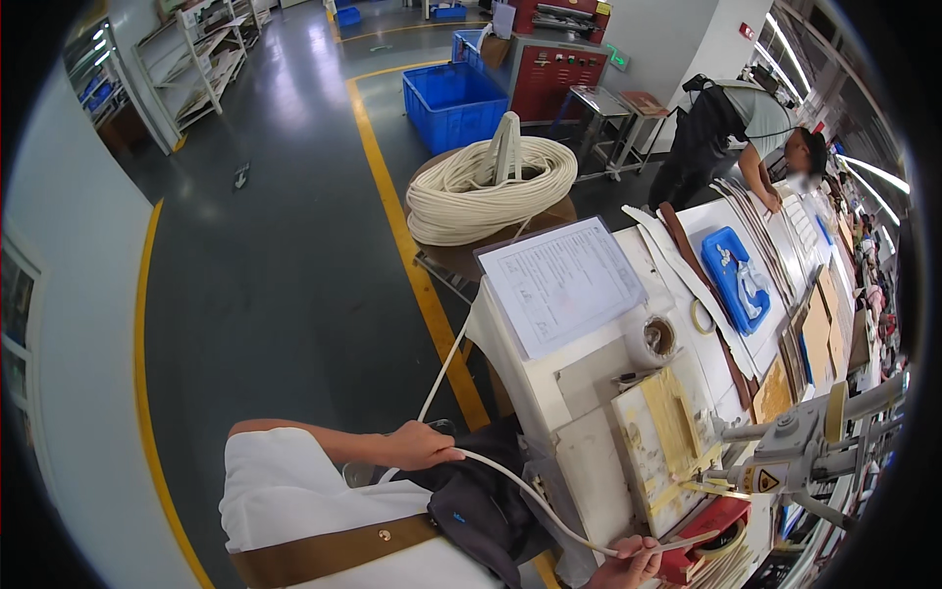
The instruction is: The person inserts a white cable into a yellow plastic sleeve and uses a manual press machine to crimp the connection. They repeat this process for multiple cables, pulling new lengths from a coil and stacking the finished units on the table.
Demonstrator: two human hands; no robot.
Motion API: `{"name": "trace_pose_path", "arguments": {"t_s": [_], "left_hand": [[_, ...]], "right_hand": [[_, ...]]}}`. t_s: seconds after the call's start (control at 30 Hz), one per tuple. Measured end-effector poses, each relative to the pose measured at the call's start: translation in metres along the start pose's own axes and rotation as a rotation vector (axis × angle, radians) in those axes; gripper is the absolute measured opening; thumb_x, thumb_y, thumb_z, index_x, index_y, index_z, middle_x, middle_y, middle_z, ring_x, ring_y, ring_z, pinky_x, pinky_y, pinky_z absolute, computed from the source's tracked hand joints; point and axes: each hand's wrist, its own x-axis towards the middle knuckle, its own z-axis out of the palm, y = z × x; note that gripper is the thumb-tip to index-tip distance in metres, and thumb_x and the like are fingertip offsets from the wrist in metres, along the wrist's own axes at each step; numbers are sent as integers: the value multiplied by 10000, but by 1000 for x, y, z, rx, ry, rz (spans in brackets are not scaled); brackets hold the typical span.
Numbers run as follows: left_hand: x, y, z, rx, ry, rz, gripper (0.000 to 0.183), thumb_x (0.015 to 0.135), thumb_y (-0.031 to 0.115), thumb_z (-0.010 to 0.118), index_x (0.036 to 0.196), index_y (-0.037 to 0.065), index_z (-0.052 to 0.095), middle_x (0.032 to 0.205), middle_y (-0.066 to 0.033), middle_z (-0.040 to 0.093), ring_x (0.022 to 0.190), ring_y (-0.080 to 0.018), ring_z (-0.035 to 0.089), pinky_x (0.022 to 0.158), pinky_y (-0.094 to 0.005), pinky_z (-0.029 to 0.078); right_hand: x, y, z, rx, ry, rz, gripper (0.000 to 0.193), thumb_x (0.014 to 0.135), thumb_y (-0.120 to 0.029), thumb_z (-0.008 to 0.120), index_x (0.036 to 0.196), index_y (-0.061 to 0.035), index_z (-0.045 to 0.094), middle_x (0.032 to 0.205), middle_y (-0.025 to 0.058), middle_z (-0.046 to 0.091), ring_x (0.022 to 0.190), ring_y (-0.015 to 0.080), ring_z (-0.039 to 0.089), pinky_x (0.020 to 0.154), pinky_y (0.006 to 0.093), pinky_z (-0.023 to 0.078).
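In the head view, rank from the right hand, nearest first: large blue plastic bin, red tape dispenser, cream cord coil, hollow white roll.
1. Red tape dispenser, immediately right.
2. Hollow white roll, higher in frame.
3. Cream cord coil, up and left.
4. Large blue plastic bin, farther back, upper left.

Cord and coil, cream; bin and tray, blue; floor, dark grey with yellow stripes; machine, red-fronted; garment, white, with brown strap; block, off-white, yellow-banded; sheet, white with fine dark lines.
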Motion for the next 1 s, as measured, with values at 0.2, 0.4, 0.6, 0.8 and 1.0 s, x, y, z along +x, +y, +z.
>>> {"name": "trace_pose_path", "arguments": {"t_s": [0.2,0.4,0.6,0.8,1.0], "left_hand": [[18,58,-27,-394,-3,227,259,958,350,664,972,93,699,755,-71,695,638,-218,672,579,-308,510],[45,107,-30,-607,6,295,213,947,254,709,997,48,697,757,-68,703,628,-119,649,584,-265,492],[51,126,-34,-882,-179,315,271,932,299,725,1012,43,686,806,-73,718,663,-127,677,595,-270,506],[71,58,-35,-105,170,814,251,862,320,755,930,102,652,731,-35,629,636,-232,623,560,-337,479],[109,-16,-46,252,424,561,189,876,236,705,944,89,609,833,-91,611,838,-284,620,794,-415,490]], "right_hand": [[-6,10,-8,66,-244,74,241,989,-208,601,1012,23,666,658,32,506,548,117,416,542,281,360],[-13,14,79,-539,-514,91,266,976,-255,623,946,6,657,769,30,603,641,84,506,563,259,405],[-17,18,68,-471,-633,331,343,980,-268,599,1037,64,660,807,106,690,671,131,595,607,266,468],[-25,-11,8,-151,-547,247,296,972,-245,626,794,-9,610,698,89,595,555,118,492,503,258,373],[-35,-30,-41,214,-441,123,402,952,-235,637,653,-2,503,616,188,563,423,159,452,397,268,345]]}}
